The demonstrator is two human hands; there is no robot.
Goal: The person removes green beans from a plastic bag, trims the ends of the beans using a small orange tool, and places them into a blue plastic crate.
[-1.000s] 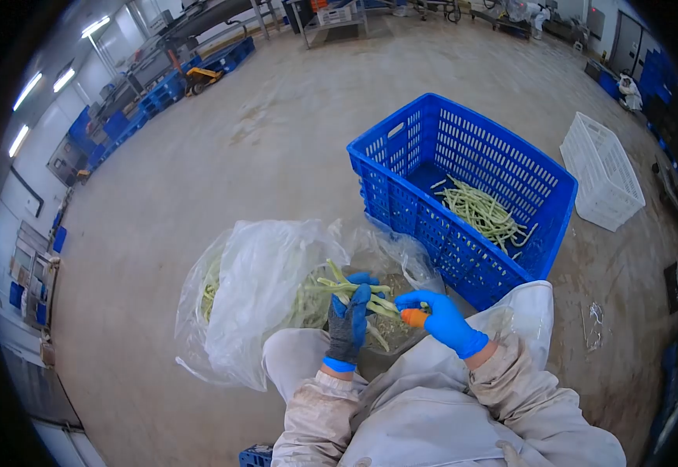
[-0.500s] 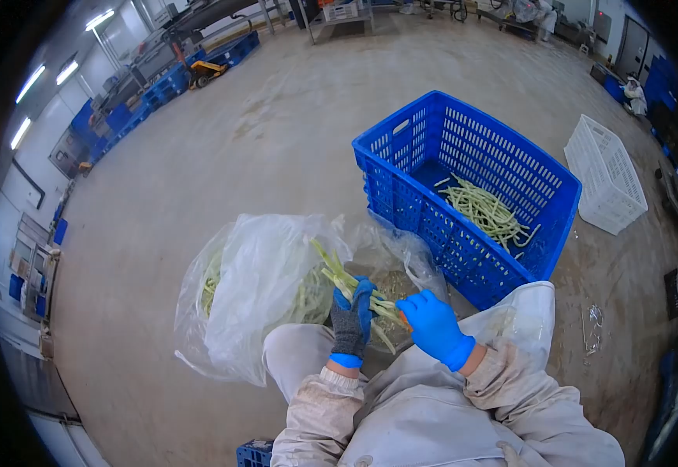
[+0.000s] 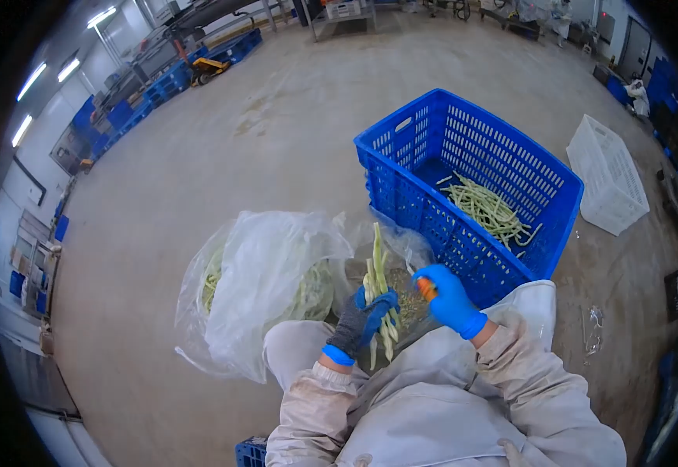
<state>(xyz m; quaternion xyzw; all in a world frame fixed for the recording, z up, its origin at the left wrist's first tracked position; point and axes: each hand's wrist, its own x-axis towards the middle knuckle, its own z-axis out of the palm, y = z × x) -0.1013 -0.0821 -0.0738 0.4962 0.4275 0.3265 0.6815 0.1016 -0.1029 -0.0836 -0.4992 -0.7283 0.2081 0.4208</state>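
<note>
Bundle of green beans held upright in the left hand, fingers closed round its lower part, tips pointing up; probably gathered this way so the ends line up. Right hand just beside the bundle, curled shut on a small orange tool, likely a cutter, its working end turned toward the beans. Directly beyond both hands: an open clear plastic bag on the floor, more beans inside, within easy reach. Beyond the right hand, a blue crate with a loose layer of beans at its bottom. Farther right, a white crate, well apart.
</note>
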